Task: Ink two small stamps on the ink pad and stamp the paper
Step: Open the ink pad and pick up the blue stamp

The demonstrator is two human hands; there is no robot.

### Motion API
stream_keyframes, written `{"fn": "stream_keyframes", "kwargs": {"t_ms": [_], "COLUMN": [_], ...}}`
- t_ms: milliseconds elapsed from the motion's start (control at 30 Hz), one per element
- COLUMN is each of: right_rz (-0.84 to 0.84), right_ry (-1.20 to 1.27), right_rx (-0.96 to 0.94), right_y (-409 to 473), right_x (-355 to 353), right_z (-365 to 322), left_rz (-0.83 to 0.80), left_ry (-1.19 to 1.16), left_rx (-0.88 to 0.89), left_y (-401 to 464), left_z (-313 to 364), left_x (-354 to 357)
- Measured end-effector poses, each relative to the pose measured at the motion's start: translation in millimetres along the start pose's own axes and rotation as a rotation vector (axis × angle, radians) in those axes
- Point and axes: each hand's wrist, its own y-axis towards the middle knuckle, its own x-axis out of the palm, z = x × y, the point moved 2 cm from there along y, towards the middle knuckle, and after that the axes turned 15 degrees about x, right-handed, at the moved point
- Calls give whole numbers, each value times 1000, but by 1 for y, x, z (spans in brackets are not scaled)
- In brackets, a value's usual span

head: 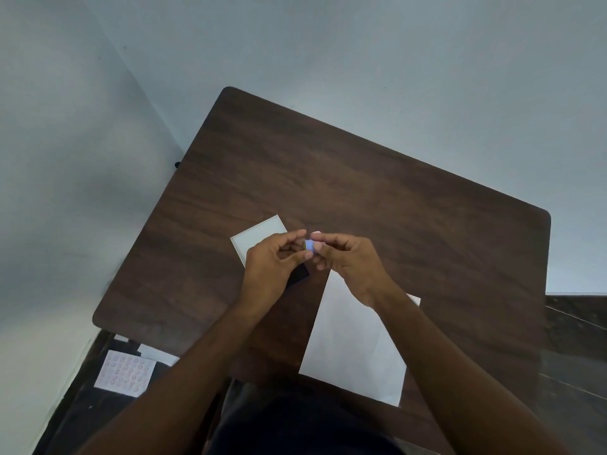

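A small blue stamp (309, 245) is pinched between the fingertips of my left hand (274, 266) and my right hand (348, 262), held above the dark wooden table (377, 192). Under my left hand lies the ink pad: its white open lid (259, 236) shows at the back, and a corner of the black pad (299, 276) peeks out below my palm. A white sheet of paper (354, 343) lies on the table beneath my right wrist and forearm. A second stamp is not visible.
Off the table's near-left corner, on a lower dark surface, lie a white sheet covered with pale round prints (124, 372) and another white paper (157, 354). A pale wall runs behind the table's left and far edges.
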Motion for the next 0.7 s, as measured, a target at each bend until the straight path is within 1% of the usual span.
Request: {"fn": "stream_keyframes", "kwargs": {"t_ms": [100,267,433,500,600,700], "right_rz": [90,144,143,142,100,53], "right_ry": [-18,-51,-24,-7,58,135], "right_rx": [-14,-14,-7,5,24,65], "right_y": [-1,-3,-4,-4,-4,-5], "right_x": [0,-1,-2,-2,-3,-2], "right_z": [5,6,4,3,5,7], "left_rz": [12,13,21,33,68,111], "left_ry": [-12,-2,-42,-74,-232,-319], "left_rx": [-1,0,3,-23,-89,-141], "left_y": [-1,-2,-2,-2,-4,-10], "left_z": [2,3,0,-2,-8,-13], "left_x": [2,5,5,4,2,-4]}}
